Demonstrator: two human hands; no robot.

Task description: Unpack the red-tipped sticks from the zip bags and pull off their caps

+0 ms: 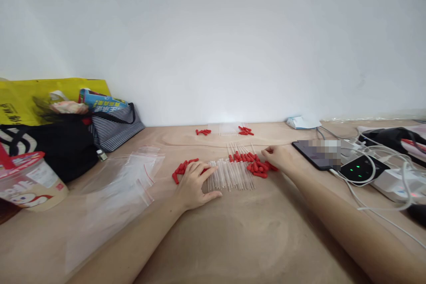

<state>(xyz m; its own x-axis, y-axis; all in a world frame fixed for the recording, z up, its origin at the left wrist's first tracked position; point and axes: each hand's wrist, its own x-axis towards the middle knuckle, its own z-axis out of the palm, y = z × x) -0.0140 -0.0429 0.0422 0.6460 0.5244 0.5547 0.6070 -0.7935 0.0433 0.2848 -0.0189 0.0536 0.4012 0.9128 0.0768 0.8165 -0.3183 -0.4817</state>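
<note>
A row of thin clear glass tubes [231,175] lies side by side on the table in front of me. My left hand [196,184] rests at the left end of the row, thumb and fingers apart, partly covering a small pile of red rubber bulbs [181,167]. My right hand [276,156] is at the right, fingers curled and pinched together; what they hold, if anything, is hidden. Just beside it lies another heap of red rubber bulbs [260,169]. Behind the tubes is a line of glass droppers [244,155], tubes fitted with red bulbs.
Clear zip bags [116,199] spread over the left, near a drink cup [33,184] and a striped bag [116,128]. Farther back lie more red bulbs [203,132]. A phone [313,155], white cables [369,208] and a tissue pack [303,122] occupy the right.
</note>
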